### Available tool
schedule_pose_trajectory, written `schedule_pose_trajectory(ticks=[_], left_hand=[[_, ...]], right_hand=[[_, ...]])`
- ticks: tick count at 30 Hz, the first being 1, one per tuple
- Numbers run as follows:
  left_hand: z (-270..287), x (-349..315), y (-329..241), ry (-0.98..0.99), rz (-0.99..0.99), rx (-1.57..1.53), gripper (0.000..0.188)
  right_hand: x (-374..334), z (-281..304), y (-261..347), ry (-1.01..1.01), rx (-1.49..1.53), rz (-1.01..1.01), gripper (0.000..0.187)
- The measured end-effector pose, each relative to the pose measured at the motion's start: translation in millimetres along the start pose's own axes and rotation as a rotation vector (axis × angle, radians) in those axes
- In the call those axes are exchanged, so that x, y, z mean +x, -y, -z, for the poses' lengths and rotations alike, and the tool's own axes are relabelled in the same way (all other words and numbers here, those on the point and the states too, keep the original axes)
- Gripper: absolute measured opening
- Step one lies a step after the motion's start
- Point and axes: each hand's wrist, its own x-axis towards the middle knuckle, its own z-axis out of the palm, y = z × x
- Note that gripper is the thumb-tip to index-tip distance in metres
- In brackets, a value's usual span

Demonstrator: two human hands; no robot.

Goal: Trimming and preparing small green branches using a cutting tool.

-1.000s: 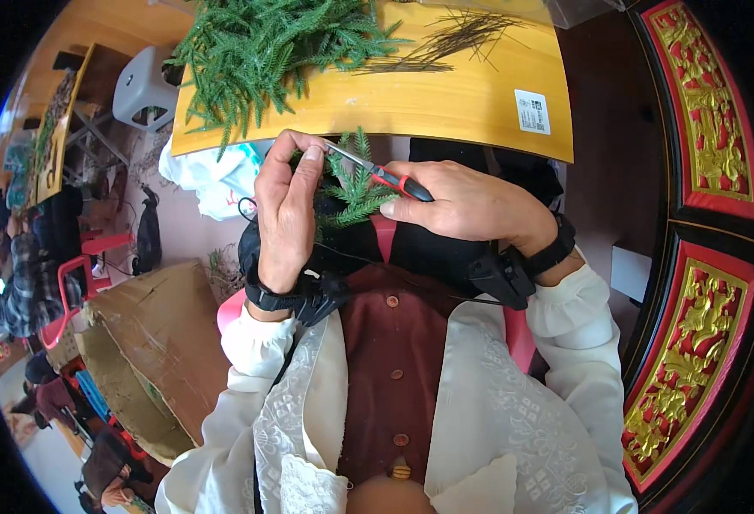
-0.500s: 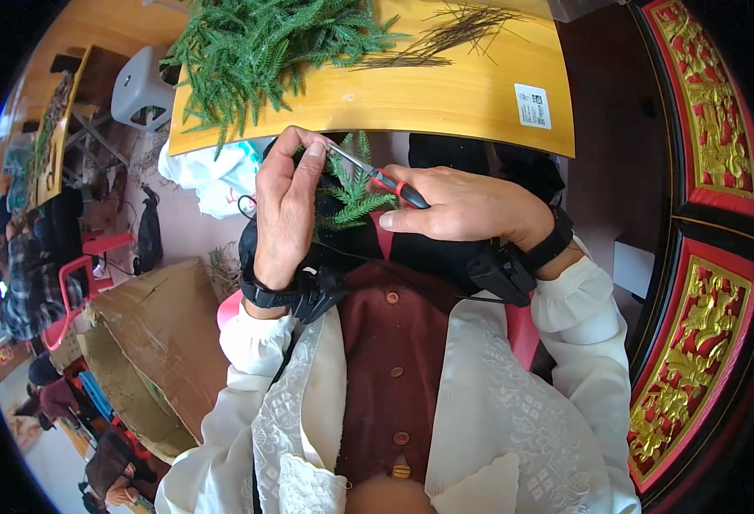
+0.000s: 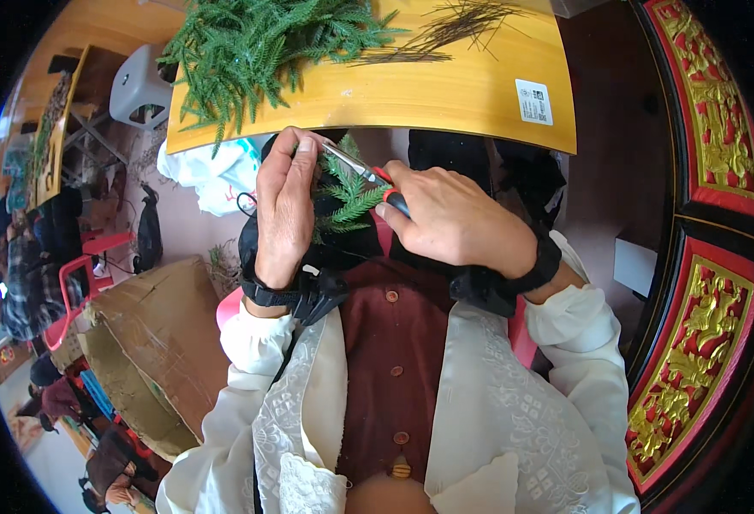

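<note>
In the head view, I have my bare left hand raised just off the near edge of a yellow wooden desk, thumb and forefinger pressed together in a pinch; what sits between them is too small to make out. My right hand is wrapped around the red-and-black handles of a pair of slim silver-nosed pliers, whose metal tip reaches up to my left fingertips. I cannot tell whether its jaws are closed on anything.

A feathery green artificial sprig is between my hands, beneath the pliers and above my dark-clothed lap; its far end is hidden behind my left fingers.

On the desk, a heaped pile of similar green sprigs spills over the near edge on the left, and a loose bundle of thin dark wires lies beside it. A white printed label is near the right corner. A white plastic bag is below the desk's left side, and a brown cardboard box stands at my left.
</note>
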Motion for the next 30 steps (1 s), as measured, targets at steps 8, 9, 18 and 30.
schedule_pose_trajectory(ticks=[8,9,18,30], left_hand=[[1,2,-2,-0.003,0.008,-0.031,0.019],[0,1,-4,-0.005,0.008,-0.030,0.019],[-4,-3,-15,0.097,0.027,-0.166,0.027],[4,9,-10,0.173,0.226,-0.392,0.040]], right_hand=[[-5,-8,17,-0.233,-0.128,-0.037,0.023],[-5,-8,15,-0.241,-0.106,-0.029,0.022],[-5,-3,-17,-0.182,0.067,0.077,0.026],[0,7,-17,-0.180,-0.112,0.080,0.027]])
